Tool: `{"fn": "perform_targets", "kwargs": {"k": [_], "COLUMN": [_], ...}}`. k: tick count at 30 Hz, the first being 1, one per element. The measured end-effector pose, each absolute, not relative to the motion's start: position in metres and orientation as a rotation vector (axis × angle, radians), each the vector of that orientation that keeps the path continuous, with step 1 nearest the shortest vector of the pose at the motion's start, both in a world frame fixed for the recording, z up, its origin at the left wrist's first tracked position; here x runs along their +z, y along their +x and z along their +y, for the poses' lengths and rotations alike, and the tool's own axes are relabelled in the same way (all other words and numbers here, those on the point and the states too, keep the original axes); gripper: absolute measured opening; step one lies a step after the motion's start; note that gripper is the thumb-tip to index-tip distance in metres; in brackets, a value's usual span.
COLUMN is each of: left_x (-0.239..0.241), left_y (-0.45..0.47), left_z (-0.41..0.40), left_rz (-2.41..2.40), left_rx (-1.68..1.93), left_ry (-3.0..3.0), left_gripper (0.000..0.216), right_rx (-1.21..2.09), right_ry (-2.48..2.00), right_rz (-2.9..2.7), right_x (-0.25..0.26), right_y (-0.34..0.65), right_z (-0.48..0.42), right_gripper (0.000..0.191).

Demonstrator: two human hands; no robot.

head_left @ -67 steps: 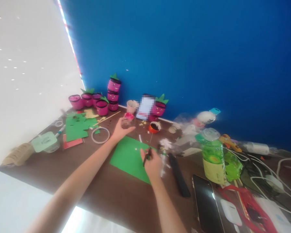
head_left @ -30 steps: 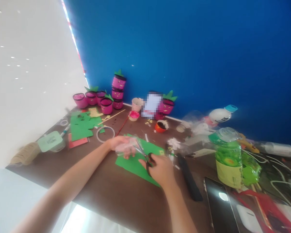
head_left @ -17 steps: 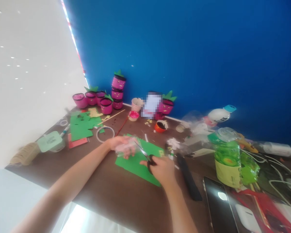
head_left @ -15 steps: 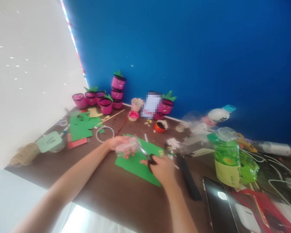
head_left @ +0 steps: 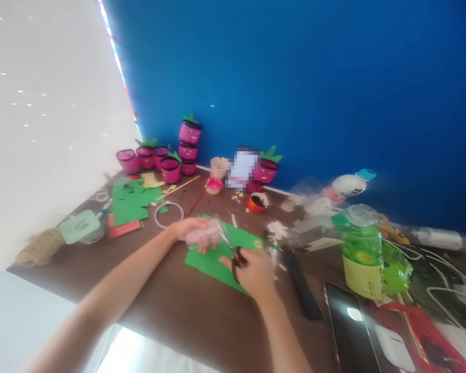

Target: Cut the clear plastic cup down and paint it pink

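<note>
In the head view my left hand [head_left: 189, 228] is closed on a clear plastic piece [head_left: 202, 235], crumpled-looking and blurred, held above a green paper sheet [head_left: 217, 267]. My right hand [head_left: 256, 274] grips a pair of scissors [head_left: 238, 257] by the dark handles. The silver blades point up and left, with their tips at the right edge of the plastic. Whether the blades touch the plastic is hard to make out. The green sheet lies on the brown table [head_left: 171, 305] beneath both hands.
Behind stand several magenta cups [head_left: 171, 170] with green paper leaves. A tape ring [head_left: 155, 220] and cut green paper [head_left: 130, 204] lie left. To the right are a black strip [head_left: 303, 285], a phone [head_left: 353, 331], a green bottle [head_left: 363, 259] and white cables [head_left: 431, 269].
My right hand with the scissors has shifted slightly left, and the handles look spread wider. My left hand and the plastic have barely moved.
</note>
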State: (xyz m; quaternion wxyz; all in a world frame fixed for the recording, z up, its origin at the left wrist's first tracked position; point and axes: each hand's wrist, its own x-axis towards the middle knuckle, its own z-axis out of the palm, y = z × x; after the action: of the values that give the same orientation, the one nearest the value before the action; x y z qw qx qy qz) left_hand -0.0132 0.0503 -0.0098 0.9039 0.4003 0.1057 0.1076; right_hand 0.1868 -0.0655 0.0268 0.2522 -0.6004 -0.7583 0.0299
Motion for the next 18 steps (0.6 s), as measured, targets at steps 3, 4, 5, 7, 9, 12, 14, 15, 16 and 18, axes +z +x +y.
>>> {"fn": "perform_targets", "kwargs": {"k": [3, 4, 5, 7, 9, 12, 14, 15, 16, 18], "left_x": [-0.011, -0.011, -0.011, -0.010, -0.008, -0.006, -0.006, -0.006, -0.006, -0.005], "left_y": [-0.014, -0.014, -0.014, -0.014, -0.014, -0.014, -0.013, -0.013, -0.012, -0.011], "left_z": [0.052, 0.052, 0.053, 0.054, 0.054, 0.053, 0.053, 0.052, 0.052, 0.051], "left_rz": [0.203, 0.192, 0.176, 0.138, 0.122, 0.183, 0.216, 0.217, 0.210, 0.193], "left_rx": [0.185, 0.176, 0.177, 0.219, 0.350, 0.630, 0.759, 0.795, 0.816, 0.833], "left_ry": [0.831, 0.824, 0.810, 0.763, 0.690, 0.573, 0.528, 0.520, 0.518, 0.520], "left_gripper": [0.047, 0.047, 0.048, 0.051, 0.054, 0.053, 0.055, 0.057, 0.060, 0.063], "right_rx": [-0.007, 0.005, 0.053, 0.261, 0.523, 0.758, 0.868, 0.945, 1.041, 1.273], "right_ry": [-1.622, -1.642, -1.670, -1.715, -1.702, -1.635, -1.597, -1.573, -1.544, -1.462], "right_rz": [-2.016, -1.966, -1.890, -1.666, -1.428, -1.268, -1.278, -1.283, -1.277, -1.238], "right_x": [0.019, 0.017, 0.015, 0.013, 0.013, 0.014, 0.012, 0.011, 0.009, 0.005], "right_y": [0.190, 0.192, 0.194, 0.198, 0.201, 0.198, 0.191, 0.187, 0.183, 0.174], "right_z": [-0.064, -0.064, -0.063, -0.062, -0.062, -0.061, -0.062, -0.063, -0.064, -0.066], "right_gripper": [0.053, 0.055, 0.055, 0.054, 0.053, 0.053, 0.053, 0.053, 0.053, 0.054]}}
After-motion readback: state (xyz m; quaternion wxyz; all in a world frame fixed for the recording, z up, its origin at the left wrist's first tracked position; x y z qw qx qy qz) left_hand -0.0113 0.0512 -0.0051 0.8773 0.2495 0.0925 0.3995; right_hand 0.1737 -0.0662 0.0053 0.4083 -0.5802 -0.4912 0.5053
